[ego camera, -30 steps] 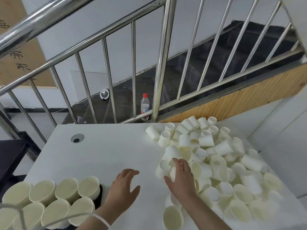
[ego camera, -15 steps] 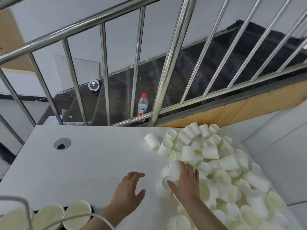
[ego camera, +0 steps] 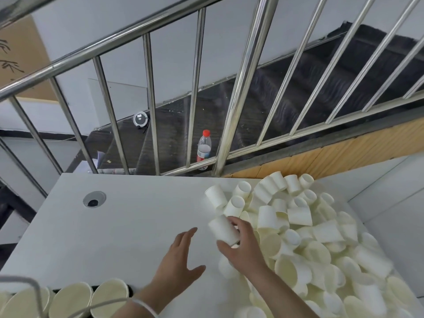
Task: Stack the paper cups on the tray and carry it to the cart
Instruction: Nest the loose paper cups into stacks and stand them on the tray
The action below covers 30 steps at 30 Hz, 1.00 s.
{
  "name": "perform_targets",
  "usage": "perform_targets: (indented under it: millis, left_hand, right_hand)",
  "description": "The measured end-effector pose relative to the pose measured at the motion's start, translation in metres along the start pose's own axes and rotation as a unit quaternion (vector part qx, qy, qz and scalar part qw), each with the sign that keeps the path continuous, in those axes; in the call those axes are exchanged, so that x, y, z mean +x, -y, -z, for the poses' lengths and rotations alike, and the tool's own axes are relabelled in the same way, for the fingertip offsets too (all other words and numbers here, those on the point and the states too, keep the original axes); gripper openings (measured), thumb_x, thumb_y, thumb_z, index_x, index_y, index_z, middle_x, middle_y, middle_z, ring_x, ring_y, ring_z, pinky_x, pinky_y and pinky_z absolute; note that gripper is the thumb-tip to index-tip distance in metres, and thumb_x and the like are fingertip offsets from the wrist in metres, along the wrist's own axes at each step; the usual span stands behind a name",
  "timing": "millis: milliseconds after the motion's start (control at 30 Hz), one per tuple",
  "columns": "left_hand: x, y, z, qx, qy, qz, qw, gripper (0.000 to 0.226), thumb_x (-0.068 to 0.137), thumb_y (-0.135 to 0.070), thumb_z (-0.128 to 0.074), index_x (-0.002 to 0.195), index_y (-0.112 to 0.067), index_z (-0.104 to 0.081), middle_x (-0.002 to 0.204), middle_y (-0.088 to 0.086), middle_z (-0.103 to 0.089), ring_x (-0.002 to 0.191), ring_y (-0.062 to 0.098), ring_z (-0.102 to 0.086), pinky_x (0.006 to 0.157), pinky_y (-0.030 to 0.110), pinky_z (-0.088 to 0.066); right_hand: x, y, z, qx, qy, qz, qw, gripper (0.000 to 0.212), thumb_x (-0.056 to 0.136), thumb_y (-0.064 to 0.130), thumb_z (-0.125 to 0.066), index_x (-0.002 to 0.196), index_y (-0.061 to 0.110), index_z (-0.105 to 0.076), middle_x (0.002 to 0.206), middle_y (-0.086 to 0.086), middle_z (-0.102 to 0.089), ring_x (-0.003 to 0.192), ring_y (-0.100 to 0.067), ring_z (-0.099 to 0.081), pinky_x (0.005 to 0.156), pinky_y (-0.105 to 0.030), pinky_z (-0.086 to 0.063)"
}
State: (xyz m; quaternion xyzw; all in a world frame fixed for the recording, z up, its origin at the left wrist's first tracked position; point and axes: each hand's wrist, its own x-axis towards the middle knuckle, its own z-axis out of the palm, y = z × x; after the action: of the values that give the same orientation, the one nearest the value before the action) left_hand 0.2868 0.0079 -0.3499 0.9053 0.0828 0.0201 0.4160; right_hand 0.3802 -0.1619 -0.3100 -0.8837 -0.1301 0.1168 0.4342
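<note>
A: Where is the paper cup (ego camera: 223, 229)?
B: The right hand (ego camera: 244, 245) holds it, at the near edge of the big pile of cups (ego camera: 321, 237) on the table (ego camera: 114, 226).
A: And the left hand (ego camera: 179, 260)?
B: Flat and wide, holding nothing.
A: Much done?
B: Some cups on the tray (ego camera: 91, 297). I think lots are left.
A: What changed?
B: The cup has come up out of the pile.

The white counter (ego camera: 128, 226) carries a loose heap of paper cups (ego camera: 309, 237) at right, upright cups (ego camera: 107, 297) near its front-left edge.
</note>
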Motion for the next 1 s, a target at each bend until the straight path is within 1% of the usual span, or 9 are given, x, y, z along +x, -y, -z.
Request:
perform_targets:
  millis: [67,167,367,467,533,633,733,867,1000]
  left_hand:
    - [0.001,-0.002,0.0,-0.024,-0.007,-0.015,1.0,0.095,0.073,-0.045,-0.073,0.145,-0.038,-0.011,0.134,-0.026,-0.021,0.121,-0.006,-0.038,0.089,0.01,-0.039]
    - [0.003,-0.003,0.002,-0.045,-0.026,-0.043,0.998,0.096,0.067,-0.052,-0.073,0.139,-0.043,-0.012,0.132,-0.032,-0.024,0.117,-0.011,-0.038,0.086,0.003,-0.037]
    - [0.001,0.004,0.0,-0.032,-0.063,-0.029,0.997,0.086,0.067,-0.061,-0.063,0.141,-0.031,-0.031,0.125,-0.024,-0.037,0.109,-0.004,-0.048,0.084,0.01,-0.045]
    - [0.001,0.008,-0.001,-0.06,-0.064,0.014,0.996,0.078,0.074,-0.05,-0.068,0.14,-0.029,-0.032,0.124,-0.018,-0.039,0.109,-0.001,-0.048,0.085,0.016,-0.047]
    - [0.005,0.015,-0.003,-0.103,-0.058,0.095,0.988,0.072,0.079,-0.04,-0.071,0.139,-0.025,-0.034,0.124,-0.009,-0.042,0.108,0.005,-0.051,0.089,0.023,-0.049]
    - [0.013,0.022,-0.004,-0.255,-0.027,0.272,0.927,0.067,0.084,-0.034,-0.069,0.139,-0.016,-0.036,0.118,0.003,-0.052,0.102,0.018,-0.057,0.089,0.035,-0.051]
    - [0.019,0.026,-0.005,-0.368,-0.031,0.388,0.845,0.064,0.088,-0.03,-0.065,0.14,-0.01,-0.035,0.12,0.011,-0.051,0.101,0.026,-0.057,0.069,0.032,-0.054]
    - [0.027,0.039,-0.006,-0.432,-0.056,0.436,0.788,0.064,0.09,-0.034,-0.062,0.14,-0.006,-0.033,0.119,0.016,-0.051,0.09,0.031,-0.062,0.054,0.032,-0.055]
    - [0.036,0.049,-0.003,-0.485,-0.09,0.446,0.747,0.063,0.092,-0.029,-0.06,0.142,-0.005,-0.032,0.121,0.017,-0.051,0.086,0.031,-0.065,0.053,0.032,-0.053]
  right_hand:
    - [-0.002,0.01,-0.006,0.074,0.052,-0.046,0.995,0.048,0.079,0.029,-0.074,0.121,0.033,-0.051,0.119,0.016,-0.051,0.107,-0.002,-0.052,0.076,-0.012,-0.043]
    - [-0.003,0.015,-0.016,0.147,0.093,-0.093,0.98,0.041,0.081,0.031,-0.073,0.118,0.031,-0.057,0.113,0.014,-0.06,0.103,-0.005,-0.057,0.079,-0.019,-0.049]
    - [-0.003,0.013,-0.033,0.193,0.122,-0.133,0.964,0.037,0.079,0.04,-0.071,0.113,0.032,-0.061,0.108,0.009,-0.064,0.1,-0.01,-0.063,0.09,-0.036,-0.056]
    - [-0.001,0.012,-0.036,0.201,0.129,-0.139,0.961,0.032,0.087,0.04,-0.067,0.116,0.028,-0.061,0.108,0.008,-0.065,0.099,-0.01,-0.065,0.087,-0.034,-0.057]
    - [0.0,0.009,-0.036,0.172,0.124,-0.125,0.969,0.029,0.089,0.043,-0.064,0.114,0.029,-0.061,0.108,0.011,-0.065,0.097,-0.008,-0.064,0.087,-0.032,-0.057]
    - [0.003,0.001,-0.036,0.082,0.103,-0.098,0.986,0.029,0.089,0.047,-0.062,0.114,0.032,-0.058,0.111,0.014,-0.061,0.094,-0.003,-0.062,0.079,-0.021,-0.054]
    - [0.007,-0.009,-0.033,-0.011,0.081,-0.076,0.994,0.033,0.09,0.043,-0.062,0.12,0.032,-0.054,0.115,0.015,-0.056,0.097,0.0,-0.058,0.073,-0.01,-0.044]
    - [0.014,-0.018,-0.03,-0.093,0.085,-0.051,0.991,0.038,0.092,0.037,-0.059,0.128,0.028,-0.049,0.12,0.015,-0.048,0.103,-0.002,-0.052,0.075,-0.006,-0.037]
    - [0.028,-0.022,-0.034,-0.15,0.092,-0.037,0.984,0.043,0.093,0.036,-0.058,0.133,0.024,-0.048,0.129,0.011,-0.048,0.108,-0.004,-0.05,0.088,-0.013,-0.038]
